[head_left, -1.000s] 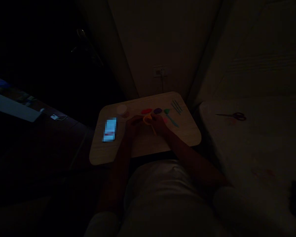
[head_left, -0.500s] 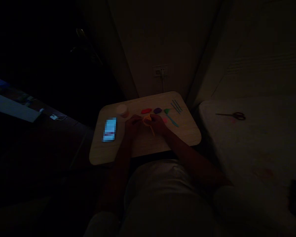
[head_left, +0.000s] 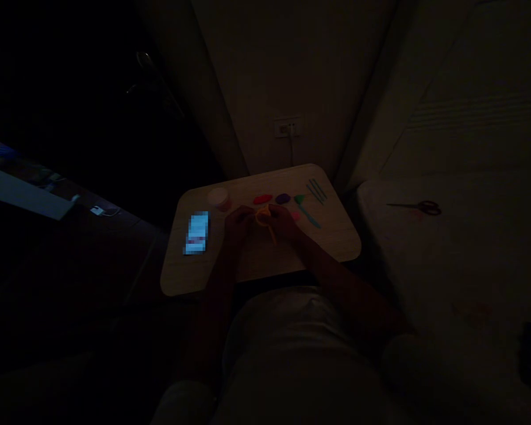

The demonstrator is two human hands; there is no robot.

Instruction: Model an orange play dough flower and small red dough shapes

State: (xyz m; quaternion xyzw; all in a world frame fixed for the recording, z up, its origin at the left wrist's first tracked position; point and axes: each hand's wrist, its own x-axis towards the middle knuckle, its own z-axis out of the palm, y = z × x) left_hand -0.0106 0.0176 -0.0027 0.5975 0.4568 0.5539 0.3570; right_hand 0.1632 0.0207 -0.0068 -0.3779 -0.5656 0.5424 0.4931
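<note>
An orange strip of what looks like modelling clay (head_left: 273,236) forms a loop at its top, and a thin tail hangs toward me over the table (head_left: 256,260). My right hand (head_left: 284,223) is closed on the loop's right side. From the left, my left hand (head_left: 238,222) reaches in with fingers bent together, its fingertips at the loop's left edge. Dim light hides the exact finger contact. Just beyond my hands lie a red clay piece (head_left: 262,199), a purple one (head_left: 283,198) and a green one (head_left: 298,199). A pink piece (head_left: 295,216) is partly hidden by my right hand.
A lit phone (head_left: 197,232) lies at the table's left, below a lidded tub (head_left: 219,198). On the right are a blue plastic knife (head_left: 310,217) and thin sticks (head_left: 317,191). Scissors (head_left: 420,206) rest on a pale surface further right. A wall socket (head_left: 287,127) holds a plug.
The loop of orange clay shows slightly rounder between my fingers. My hands have barely shifted, and the other things stay where they were.
</note>
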